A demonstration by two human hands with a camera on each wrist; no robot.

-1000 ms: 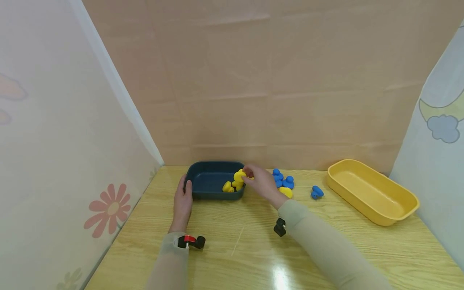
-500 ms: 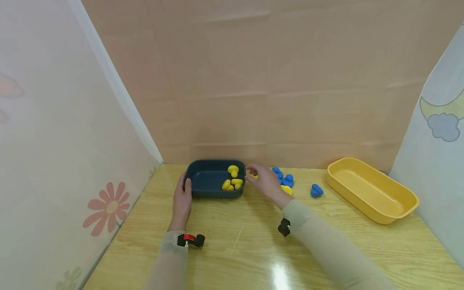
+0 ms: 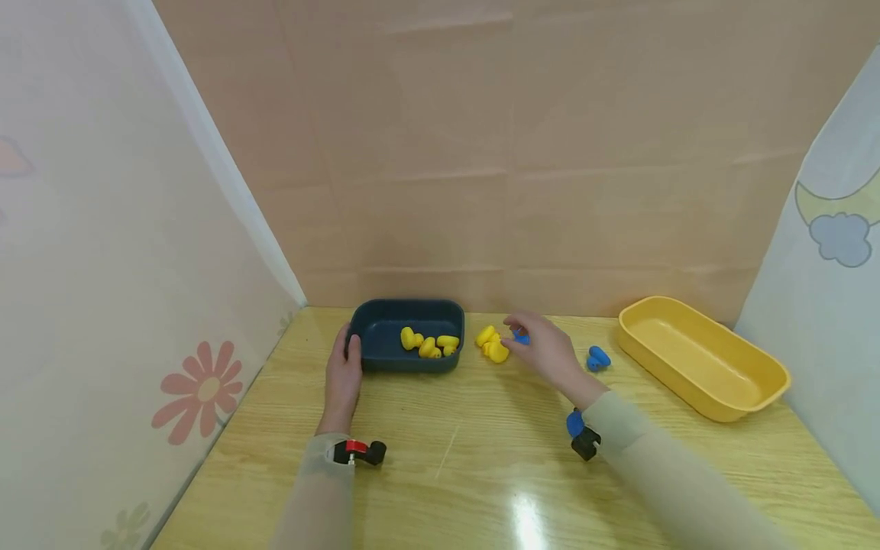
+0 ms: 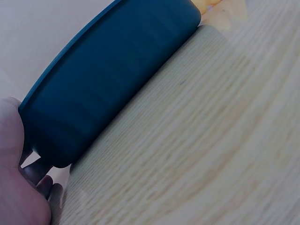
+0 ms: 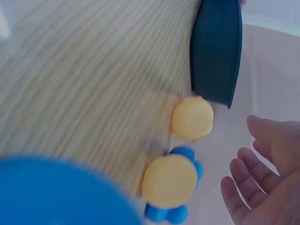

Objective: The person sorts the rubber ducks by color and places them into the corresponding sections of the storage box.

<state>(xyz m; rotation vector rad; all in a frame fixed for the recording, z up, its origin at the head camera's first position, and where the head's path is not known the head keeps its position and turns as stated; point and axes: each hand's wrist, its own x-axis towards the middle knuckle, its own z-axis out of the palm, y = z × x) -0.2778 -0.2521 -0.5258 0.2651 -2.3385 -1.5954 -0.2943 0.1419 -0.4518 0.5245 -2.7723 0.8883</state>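
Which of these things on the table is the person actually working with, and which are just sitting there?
In use:
- dark blue plastic tray, held at its left end by the left hand
- small yellow toy pieces in the tray
- yellow toy pieces on the table, just beside the open right hand

Lying about:
- long yellow plastic tray
- lone blue toy piece
- wooden table

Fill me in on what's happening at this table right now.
A person is sorting small toy pieces. The left hand grips the end of a dark blue tray that holds several yellow pieces. The right hand, fingers relaxed and holding nothing, hovers over the loose yellow pieces and a blue piece beside that tray. Another blue piece lies near the yellow tray, which has nothing in it.
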